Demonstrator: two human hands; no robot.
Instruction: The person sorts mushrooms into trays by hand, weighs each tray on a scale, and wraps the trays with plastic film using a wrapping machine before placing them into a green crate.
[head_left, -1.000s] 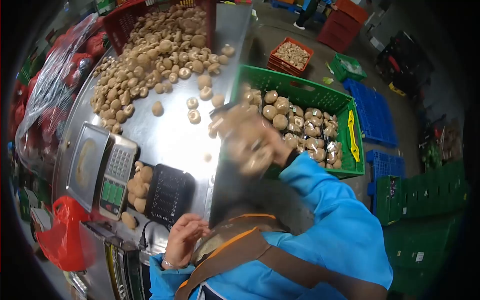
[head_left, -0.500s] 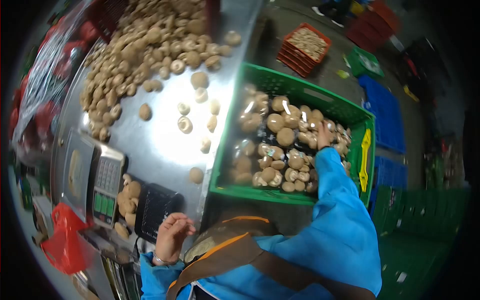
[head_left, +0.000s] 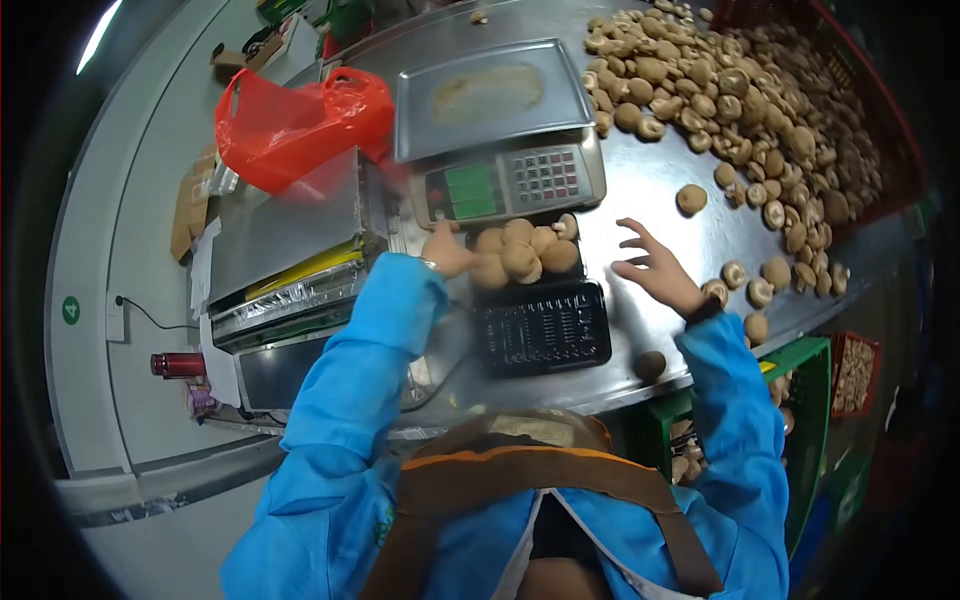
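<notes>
Your right hand (head_left: 664, 277) spread and empty; your left hand (head_left: 449, 254), grip unclear, could topple the heaped mushrooms (head_left: 519, 258) by nudging them

Head view, single camera: worn on the person's head, facing forward and steeply down over the tabletop (head_left: 632, 350).
Close range; wide, bowed picture, dark at the rounded edges. Brown apron (head_left: 540, 475) and blue sleeves enter from the bottom, nearest the lens; left hand (head_left: 448, 252) and right hand (head_left: 658, 270) near mid-frame, seen from above. Scale (head_left: 490, 100) beyond them, upper centre. Pale wall (head_left: 150, 240) fills the left side, tilted; red crate (head_left: 900, 150) upper right, floor-level crate (head_left: 856, 372) farther off, lower right.
</notes>
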